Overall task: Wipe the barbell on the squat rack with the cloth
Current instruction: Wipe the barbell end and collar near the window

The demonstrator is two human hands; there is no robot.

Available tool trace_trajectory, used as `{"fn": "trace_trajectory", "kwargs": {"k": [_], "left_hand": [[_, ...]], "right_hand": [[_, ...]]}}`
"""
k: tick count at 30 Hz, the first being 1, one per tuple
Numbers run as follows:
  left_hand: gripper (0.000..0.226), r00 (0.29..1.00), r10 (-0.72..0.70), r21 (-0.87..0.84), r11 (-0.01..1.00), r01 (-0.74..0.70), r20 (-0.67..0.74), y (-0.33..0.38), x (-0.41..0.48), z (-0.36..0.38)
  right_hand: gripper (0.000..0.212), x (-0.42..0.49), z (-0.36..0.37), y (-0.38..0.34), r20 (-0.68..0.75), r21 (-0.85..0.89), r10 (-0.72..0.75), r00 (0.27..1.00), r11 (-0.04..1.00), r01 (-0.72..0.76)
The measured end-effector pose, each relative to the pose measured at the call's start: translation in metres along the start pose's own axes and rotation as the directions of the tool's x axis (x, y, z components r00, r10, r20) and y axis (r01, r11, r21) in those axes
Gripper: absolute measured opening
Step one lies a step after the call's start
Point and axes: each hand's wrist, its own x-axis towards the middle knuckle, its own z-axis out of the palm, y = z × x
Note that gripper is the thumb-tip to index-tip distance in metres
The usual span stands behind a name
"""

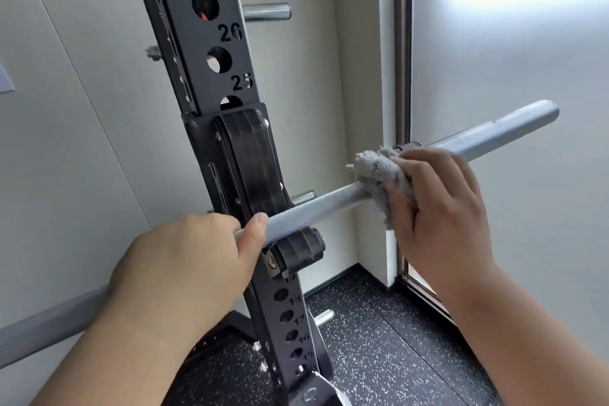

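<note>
The barbell [316, 204] lies in the J-hook [296, 249] on the front of the squat rack upright [211, 43], its sleeve [504, 135] jutting past the rack's right edge, so the rack bears the weight. The left hand [184, 260] is closed round the knurled shaft right at the hook, likely to stop the bar rolling. The right hand [435, 204] clasps the grey cloth [379, 171] wrapped round the shaft just inside the sleeve, so a stroke wipes all round it.
</note>
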Motion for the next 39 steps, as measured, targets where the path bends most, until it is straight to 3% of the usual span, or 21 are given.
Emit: {"fn": "trace_trajectory", "kwargs": {"k": [4, 7, 11, 15, 19, 22, 24, 27, 29, 32, 34, 39], "left_hand": [[0.077, 0.999, -0.039, -0.002, 0.999, 0.039, -0.013, 0.002, -0.001, 0.012], [0.074, 0.999, -0.02, -0.019, 1.0, 0.019, -0.05, 0.001, -0.001, 0.017], [0.072, 0.998, -0.025, -0.031, 0.999, 0.023, -0.06, 0.002, 0.0, 0.016], [0.07, 0.998, -0.04, -0.059, 0.998, 0.037, -0.055, 0.004, -0.002, 0.009], [0.068, 0.999, -0.043, -0.03, 0.999, 0.042, -0.028, 0.002, -0.004, 0.009], [0.057, 0.996, -0.011, -0.038, 0.999, 0.008, -0.091, 0.001, -0.009, 0.006], [0.046, 0.986, 0.013, -0.1, 0.995, -0.03, -0.168, 0.0, -0.01, 0.005], [0.037, 0.965, 0.093, -0.285, 0.944, -0.164, -0.247, 0.009, 0.0, -0.006], [0.031, 0.953, 0.182, -0.373, 0.889, -0.265, -0.243, 0.022, 0.014, -0.018], [0.021, 0.95, 0.288, -0.525, 0.794, -0.308, -0.122, 0.048, 0.041, -0.04], [0.026, 0.928, 0.373, -0.58, 0.758, -0.298, 0.012, 0.066, 0.063, -0.042], [0.057, 0.733, 0.521, -0.554, 0.798, -0.236, 0.438, 0.096, 0.101, -0.019]], "right_hand": [[0.039, 0.026, 0.015, -0.001, 0.05, 0.003, -0.033, 0.998, 0.999, 0.033], [0.03, 0.023, 0.026, 0.0, 0.137, -0.012, -0.115, 0.984, 0.993, 0.118], [0.028, 0.007, 0.017, 0.011, 0.121, -0.054, -0.166, 0.979, 0.983, 0.174], [0.028, 0.003, 0.021, 0.003, 0.004, 0.017, 0.038, 0.999, 0.999, -0.038], [0.025, -0.003, 0.024, 0.0, -0.06, 0.151, 0.213, 0.975, 0.968, -0.202], [0.028, -0.003, 0.018, 0.009, -0.071, 0.205, 0.331, 0.941, 0.928, -0.311], [0.028, -0.001, 0.017, 0.008, -0.064, 0.199, 0.271, 0.96, 0.947, -0.254], [0.028, -0.004, 0.022, 0.003, -0.027, 0.161, 0.028, 0.999, 0.987, -0.023], [0.03, -0.008, 0.023, 0.009, 0.01, 0.143, -0.014, 1.0, 0.99, 0.013], [0.033, -0.018, 0.019, 0.02, 0.009, 0.166, 0.092, 0.996, 0.982, -0.092], [0.034, -0.026, 0.018, 0.019, -0.006, 0.178, 0.16, 0.987, 0.972, -0.156], [0.04, -0.051, 0.018, 0.005, -0.005, 0.191, 0.174, 0.985, 0.967, -0.17]]}}
